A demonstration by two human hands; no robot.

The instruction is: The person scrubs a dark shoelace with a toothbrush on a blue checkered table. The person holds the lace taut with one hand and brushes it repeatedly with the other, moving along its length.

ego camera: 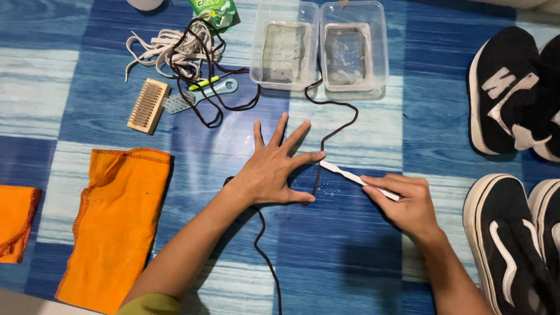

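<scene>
My left hand [271,169] lies flat on the blue patterned floor mat [361,245], fingers spread, pressing down a long dark shoelace [332,131] that runs under the palm. My right hand [405,201] grips the handle of a white toothbrush [344,172], whose head touches the lace just beside my left fingertips. The lace curls up toward two clear plastic tubs and trails down past my left wrist toward the bottom edge.
Two clear tubs [284,49] [353,49] hold water at the top. A wooden brush [148,105], a teal brush [201,96], tangled laces [175,49] and a green packet [213,10] lie top left. Orange cloths [116,221] [16,221] are left; black-and-white sneakers [513,87] [513,245] are right.
</scene>
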